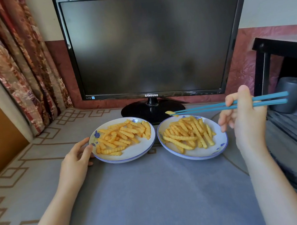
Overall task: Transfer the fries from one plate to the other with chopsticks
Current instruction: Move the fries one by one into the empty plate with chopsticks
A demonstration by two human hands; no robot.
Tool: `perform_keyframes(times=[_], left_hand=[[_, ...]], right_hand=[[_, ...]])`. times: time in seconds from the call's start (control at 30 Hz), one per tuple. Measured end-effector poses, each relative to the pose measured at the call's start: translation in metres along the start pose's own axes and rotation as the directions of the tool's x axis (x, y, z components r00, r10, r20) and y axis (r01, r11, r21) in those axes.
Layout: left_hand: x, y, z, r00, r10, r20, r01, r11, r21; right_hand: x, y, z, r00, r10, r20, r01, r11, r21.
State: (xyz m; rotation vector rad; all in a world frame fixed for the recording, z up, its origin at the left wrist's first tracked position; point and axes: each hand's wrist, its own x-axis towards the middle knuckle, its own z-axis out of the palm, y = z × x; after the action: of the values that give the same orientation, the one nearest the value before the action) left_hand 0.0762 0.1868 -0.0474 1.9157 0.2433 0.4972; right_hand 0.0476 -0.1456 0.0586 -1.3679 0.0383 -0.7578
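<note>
The teal chopsticks [210,108] lie nearly level, long axis left to right, tips pointing left. They pinch one short yellow fry [170,113] above the far rim of the right plate [198,156]. The right hand [244,117] grips them. Ridged golden crinkle-cut fries [120,137] heap both glossy, blue-rimmed white plates on the cloth-covered bench [156,197]. The left hand [75,158] curls round the rim of the left plate [127,157].
</note>
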Motion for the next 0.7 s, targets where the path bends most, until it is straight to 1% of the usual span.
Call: perform_keyframes(times=[0.1, 0.2, 0.47, 0.57, 0.7], left_hand=[[0.0, 0.0, 0.001, 1.0, -0.001, -0.001, 0.001, 1.0, -0.011], [0.0, -0.001, 0.001, 1.0, 0.003, 0.002, -0.003, 1.0, -0.023], [-0.002, 0.002, 0.0, 1.0, 0.01, -0.005, -0.01, 1.0, -0.015], [-0.001, 0.002, 0.0, 1.0, 0.01, 0.0, -0.01, 1.0, -0.015], [0.0, 0.0, 0.001, 1.0, 0.004, 0.004, -0.004, 1.0, -0.029]], right_hand=[[0.006, -0.001, -0.01, 0.998, -0.027, -0.051, 0.026, 0.999, -0.032], [0.01, -0.002, -0.016, 0.997, 0.012, -0.073, -0.016, 0.998, -0.055], [0.015, 0.0, -0.024, 0.995, 0.096, -0.018, -0.098, 0.983, -0.153], [0.014, -0.001, -0.023, 0.995, 0.103, -0.006, -0.103, 0.987, -0.119], [0.006, -0.006, -0.012, 0.997, 0.078, 0.016, -0.077, 0.996, -0.045]])
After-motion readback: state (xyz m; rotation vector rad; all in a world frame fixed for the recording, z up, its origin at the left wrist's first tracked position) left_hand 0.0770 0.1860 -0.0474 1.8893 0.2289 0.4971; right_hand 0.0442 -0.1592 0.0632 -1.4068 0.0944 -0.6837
